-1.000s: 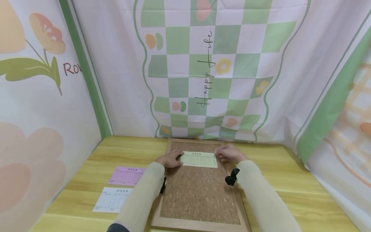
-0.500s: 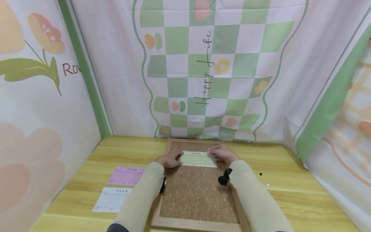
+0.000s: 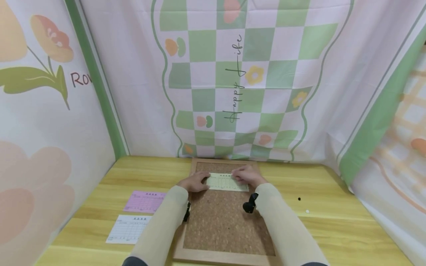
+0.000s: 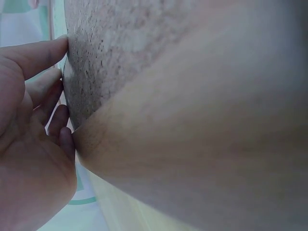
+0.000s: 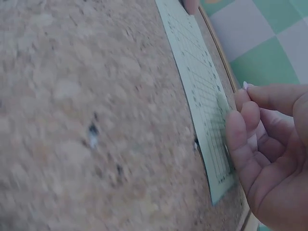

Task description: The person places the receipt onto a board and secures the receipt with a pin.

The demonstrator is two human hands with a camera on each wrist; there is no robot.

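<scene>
A pale green slip [image 3: 221, 182] is lying across the upper part of the cork board [image 3: 226, 229], its lower edge facing a broad stretch of cork that is running down to the near rail of the wooden frame [image 3: 224, 256]. The left hand [image 3: 195, 182] is resting at the slip's left end, fingers loosely spread and fingertips touching down. The right hand [image 3: 247, 175] is covering the slip's upper right part and is pinching a small pale piece [image 5: 246, 85] between thumb and finger, near the far edge; whether that piece is touching the paper cannot be told. Both hands are leaving the slip's middle between them. On the bench [image 3: 332, 221], a pink slip [image 3: 144, 201] and a white slip [image 3: 127, 229] are lying left of the board, right ends hidden by the left sleeve [image 3: 159, 229]. Beyond the board's right edge, a black dot [image 3: 299, 198] and a white dot [image 3: 307, 211] are sitting well apart from the frame.
</scene>
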